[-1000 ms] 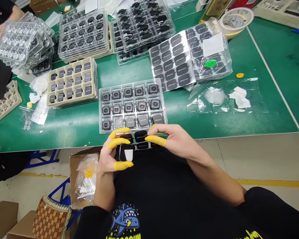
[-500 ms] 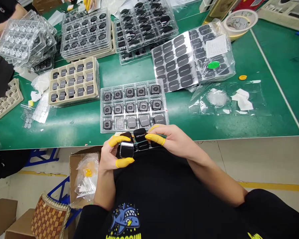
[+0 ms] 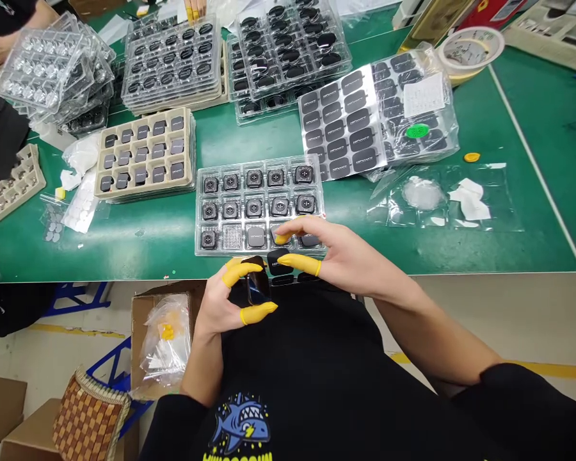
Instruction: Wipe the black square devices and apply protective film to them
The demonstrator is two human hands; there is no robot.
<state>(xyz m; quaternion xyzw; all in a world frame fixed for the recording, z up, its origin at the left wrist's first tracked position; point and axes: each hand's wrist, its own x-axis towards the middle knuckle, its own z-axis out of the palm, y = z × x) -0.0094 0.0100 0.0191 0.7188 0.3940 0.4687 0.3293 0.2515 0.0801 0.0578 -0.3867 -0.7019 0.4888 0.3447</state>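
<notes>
Fingers (image 3: 258, 312) in yellow caps are pinched on a glossy dark square piece (image 3: 259, 289), held by the left hand (image 3: 214, 301) before the near edge of the table (image 3: 413, 250). Beside it, a black label (image 3: 274, 264) is overlapped by the thumb of the right hand (image 3: 346, 257); whether it is gripped cannot be told. The piece is best held by its rim, the label lifted by one edge.

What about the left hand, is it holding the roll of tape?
No, the left hand holds a glossy dark piece, while the roll of tape lies away to the right.
</notes>
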